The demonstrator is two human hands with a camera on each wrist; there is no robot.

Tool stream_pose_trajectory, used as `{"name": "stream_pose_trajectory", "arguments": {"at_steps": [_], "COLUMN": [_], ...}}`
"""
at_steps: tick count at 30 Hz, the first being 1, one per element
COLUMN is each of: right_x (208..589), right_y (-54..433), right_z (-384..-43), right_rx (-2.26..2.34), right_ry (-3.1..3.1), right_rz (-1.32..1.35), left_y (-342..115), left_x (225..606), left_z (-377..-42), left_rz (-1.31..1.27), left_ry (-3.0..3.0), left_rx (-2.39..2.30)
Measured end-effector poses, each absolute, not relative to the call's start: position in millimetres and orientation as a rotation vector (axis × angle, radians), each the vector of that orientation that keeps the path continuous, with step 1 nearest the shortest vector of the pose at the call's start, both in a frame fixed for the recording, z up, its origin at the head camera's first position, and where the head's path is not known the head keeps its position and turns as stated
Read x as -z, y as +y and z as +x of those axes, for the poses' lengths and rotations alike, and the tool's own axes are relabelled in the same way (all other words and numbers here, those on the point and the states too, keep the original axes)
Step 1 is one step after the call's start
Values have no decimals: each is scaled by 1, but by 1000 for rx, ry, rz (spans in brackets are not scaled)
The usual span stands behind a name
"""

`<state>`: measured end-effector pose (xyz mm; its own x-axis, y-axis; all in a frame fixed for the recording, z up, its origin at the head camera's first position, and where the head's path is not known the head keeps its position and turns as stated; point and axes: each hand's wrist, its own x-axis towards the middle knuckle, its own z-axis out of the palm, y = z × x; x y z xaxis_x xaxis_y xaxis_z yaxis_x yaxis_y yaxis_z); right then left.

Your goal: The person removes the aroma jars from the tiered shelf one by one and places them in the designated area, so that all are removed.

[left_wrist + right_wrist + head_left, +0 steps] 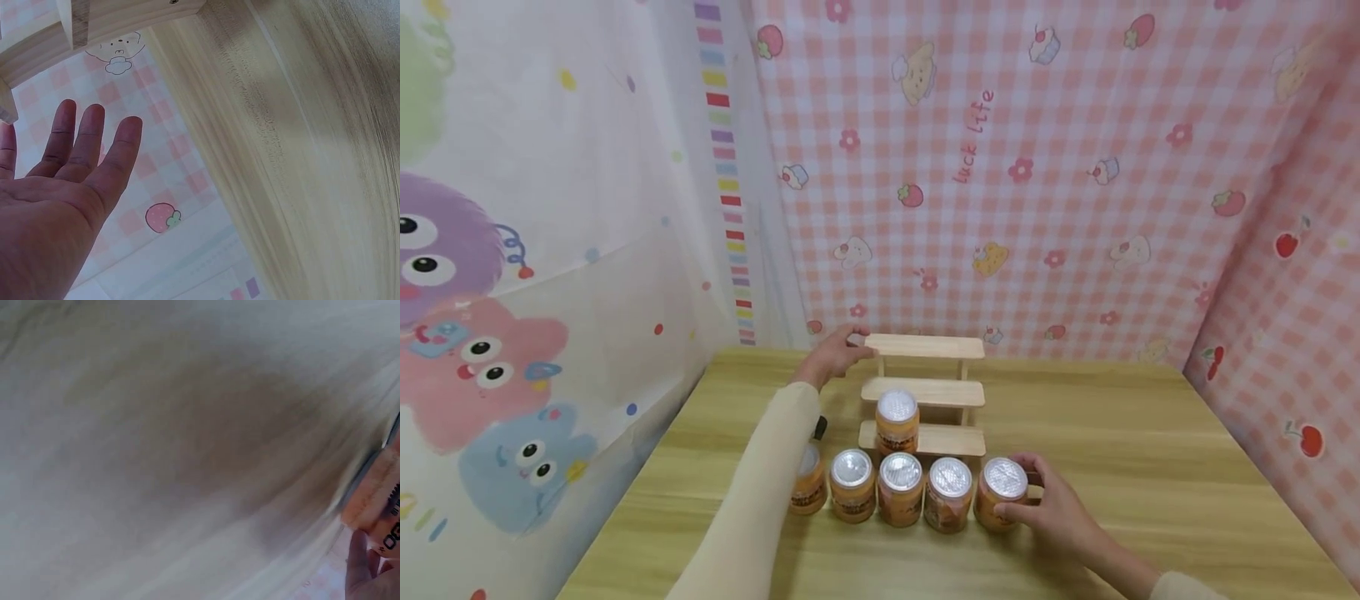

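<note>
A three-tier wooden stand stands on the table. At the left end of its top board, my left hand pinches the wood between thumb and forefinger; the other fingers extend free in the left wrist view. One orange can with a silvery lid is on the lowest board. Before the stand, several similar cans form a row. My right hand grips the rightmost can, thumb in front and fingers behind. Only the fingertips and part of an orange can show in the right wrist view.
A small black object lies left of the stand, partly behind my left sleeve. A pink checked cloth hangs behind the wooden table. Patterned cloth also closes off both sides.
</note>
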<state>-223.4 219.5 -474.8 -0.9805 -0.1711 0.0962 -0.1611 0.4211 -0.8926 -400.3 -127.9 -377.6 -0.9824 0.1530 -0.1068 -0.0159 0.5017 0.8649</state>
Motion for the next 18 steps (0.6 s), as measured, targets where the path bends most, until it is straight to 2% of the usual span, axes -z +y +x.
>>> {"name": "stream_pose_trajectory", "arguments": {"at_steps": [5, 10, 18], "right_x": [471, 449, 410], "right_y": [217, 208, 162], "right_z": [-224, -229, -251], "right_rx": [1627, 1659, 1775], "right_ry": [2673, 2705, 2621], "right_rz": [-325, -406, -385], "left_y": [-129, -131, -131], "left_x": [383, 388, 382], "left_z": [-401, -402, -404], "left_rz": [113, 99, 130], "left_ry": [2575, 2569, 2566], "left_rx": [-1493, -1478, -1518]}}
